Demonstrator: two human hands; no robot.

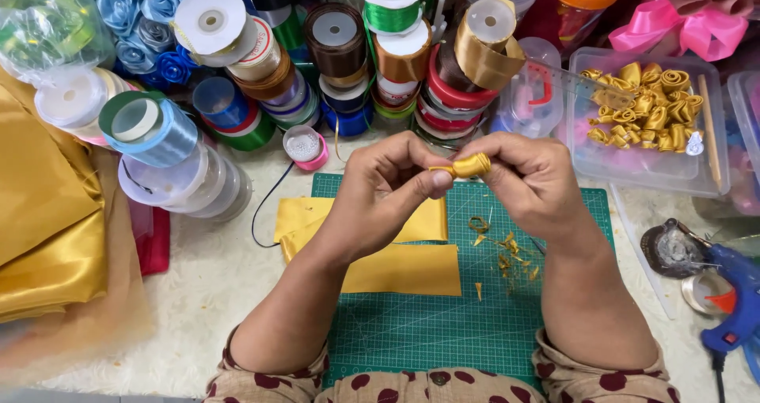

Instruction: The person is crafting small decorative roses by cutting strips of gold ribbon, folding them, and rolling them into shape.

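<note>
The fingers (434, 180) of the left hand (388, 183) and those of the right hand (529, 180) are closed on a small gold roll (467, 165) of ribbon. They pinch it from both sides, the left thumb pressing near its left end. The roll is in the air above the far edge of the green mat (443, 324), and it lies almost level.

On the mat, under the left wrist, lie flat gold cloth pieces (404, 268). Beside them, to the right, are small gold scraps (507, 252). The mat lies on a white furry worktop (214, 284).

Behind the hands stand many ribbon spools (340, 47) in different colours, close together. To the far right there is a clear box (633, 165) with finished gold rolls (645, 106) inside. A blue glue gun (736, 300) lies at the right edge, well apart from the hands. At the left lies folded gold fabric (39, 221).
</note>
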